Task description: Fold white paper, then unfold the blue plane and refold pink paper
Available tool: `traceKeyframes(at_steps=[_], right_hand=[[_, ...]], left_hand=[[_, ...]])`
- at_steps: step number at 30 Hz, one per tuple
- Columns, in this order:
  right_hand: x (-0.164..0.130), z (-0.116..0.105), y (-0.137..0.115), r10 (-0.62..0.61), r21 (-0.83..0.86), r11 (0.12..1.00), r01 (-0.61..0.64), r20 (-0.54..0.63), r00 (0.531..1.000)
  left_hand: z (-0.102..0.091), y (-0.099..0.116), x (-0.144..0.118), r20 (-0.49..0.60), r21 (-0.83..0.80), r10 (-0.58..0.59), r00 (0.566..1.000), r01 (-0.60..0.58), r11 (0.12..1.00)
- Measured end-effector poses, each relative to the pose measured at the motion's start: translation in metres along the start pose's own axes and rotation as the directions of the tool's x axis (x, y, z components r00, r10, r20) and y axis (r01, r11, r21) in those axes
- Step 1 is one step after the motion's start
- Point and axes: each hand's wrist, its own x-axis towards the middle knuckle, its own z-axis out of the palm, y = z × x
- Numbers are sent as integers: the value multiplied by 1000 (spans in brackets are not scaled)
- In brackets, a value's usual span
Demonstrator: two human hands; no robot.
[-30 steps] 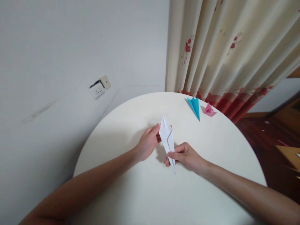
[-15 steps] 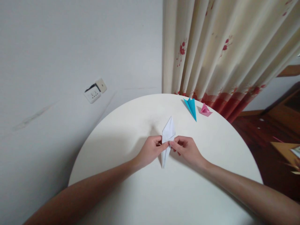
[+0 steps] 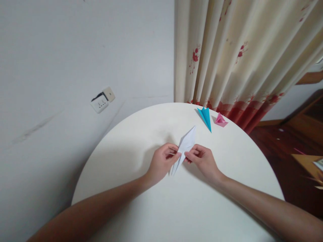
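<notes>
Between my two hands is a piece of white folded paper point(image 3: 187, 141), long and diamond-shaped, its upper point leaning to the right. My left hand point(image 3: 164, 159) pinches its left edge, thumb on the front and fingers behind. From the right side, my right hand point(image 3: 202, 160) grips the same paper near its middle, with the thumb on top. The two thumb tips are close together. Below them, the narrow lower end of the paper splits into thin points. My fingers hide part of the back.
A blue paper plane point(image 3: 206, 118) and a small pink folded paper point(image 3: 221, 120) lie at the far right of the round white table point(image 3: 121, 141). Behind it hang a cream and red curtain point(image 3: 217, 60) and a wall with a socket point(image 3: 100, 103).
The white folded paper has tilted, its upper point swinging right and its lower end moving slightly left and up. Both hands keep hold of it. The view has shifted slightly.
</notes>
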Motion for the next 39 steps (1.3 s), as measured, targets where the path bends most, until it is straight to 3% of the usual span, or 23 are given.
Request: traceKeyframes(at_steps=[5,10,14,19,28,34,37,39], right_hand=[[-3,5,0,-95,58,993,100,-79,992],[-3,6,-4,-110,103,987,123,-127,986],[-3,6,-4,-63,91,993,73,-111,992],[-4,7,-2,-16,-9,1000,16,-49,999],[-6,10,3,-102,-98,990,104,24,994],[-6,11,3,-101,-108,989,103,27,995],[-3,8,3,-66,-42,997,65,-7,998],[-2,6,3,-61,-2,998,61,-9,998]], left_hand=[[2,-3,0,-51,43,59,997,-57,997],[4,0,-1,-51,50,-3,999,6,999],[5,0,-2,-73,109,0,997,8,994],[6,-2,-5,-54,219,118,992,-104,970],[3,-7,-4,0,579,311,951,-253,775],[2,-2,-9,217,699,408,887,-432,569],[3,2,-14,289,650,403,868,-487,583],[4,3,-15,256,581,367,894,-446,681]])
